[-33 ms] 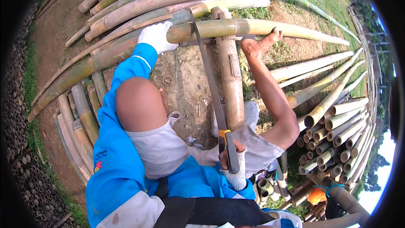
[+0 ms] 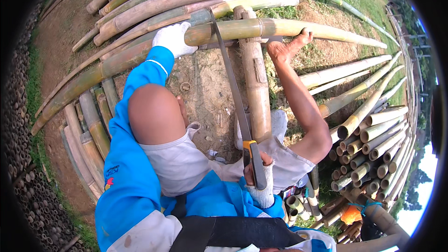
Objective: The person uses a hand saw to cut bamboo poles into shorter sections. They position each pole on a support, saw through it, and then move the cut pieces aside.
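Note:
A long bamboo pole (image 2: 227,30) lies across in front of me, over a shorter, thick bamboo piece (image 2: 255,81). My left hand (image 2: 171,39), in a white knit glove, is wrapped over the pole left of the saw. Close to my body, my right hand (image 2: 261,170), in a glove with bare fingertips, grips the orange-and-black handle of a hand saw (image 2: 228,77). Its long blade reaches forward and crosses the pole just right of my left hand. My bare right foot (image 2: 287,49) presses against the pole, right of the thick piece.
More bamboo poles (image 2: 172,4) lie side by side beyond the pole. Cut bamboo lengths (image 2: 368,154) are stacked at right, and others (image 2: 93,126) lie at left. Many short cut pieces (image 2: 28,205) fill the far left edge. An orange bag (image 2: 351,214) sits at lower right.
My right hand and the saw handle have shifted slightly forward, toward the pole. My left hand stays on the pole and my foot keeps its place.

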Available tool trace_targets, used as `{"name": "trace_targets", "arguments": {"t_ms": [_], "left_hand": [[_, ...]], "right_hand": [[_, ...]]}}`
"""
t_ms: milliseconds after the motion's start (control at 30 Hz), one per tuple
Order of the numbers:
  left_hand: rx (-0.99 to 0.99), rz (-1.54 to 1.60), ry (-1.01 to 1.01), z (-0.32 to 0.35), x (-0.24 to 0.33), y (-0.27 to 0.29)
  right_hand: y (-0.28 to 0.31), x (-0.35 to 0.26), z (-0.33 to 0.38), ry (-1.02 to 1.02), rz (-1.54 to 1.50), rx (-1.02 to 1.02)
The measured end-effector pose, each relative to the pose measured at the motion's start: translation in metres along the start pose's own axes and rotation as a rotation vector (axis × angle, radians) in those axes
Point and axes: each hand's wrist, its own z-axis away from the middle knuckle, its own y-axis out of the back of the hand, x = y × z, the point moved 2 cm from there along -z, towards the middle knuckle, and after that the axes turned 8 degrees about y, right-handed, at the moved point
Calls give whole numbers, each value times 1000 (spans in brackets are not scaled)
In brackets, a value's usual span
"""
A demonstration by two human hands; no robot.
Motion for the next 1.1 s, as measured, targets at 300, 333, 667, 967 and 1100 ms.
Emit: {"name": "trace_targets", "arguments": {"t_ms": [300,333,667,967,1100], "left_hand": [[-12,-33,25,-7,2,14],[-12,-27,21,-7,1,13],[96,-51,-13,-10,-4,-9],[14,-34,14,-4,2,13],[8,-31,7,-6,0,11]], "right_hand": [[-121,79,-258,307,117,-21],[-112,78,-238,233,83,-54],[-21,0,-28,-45,-97,-39],[-105,63,-228,200,28,-103],[-45,29,-89,-79,-20,-142]]}}
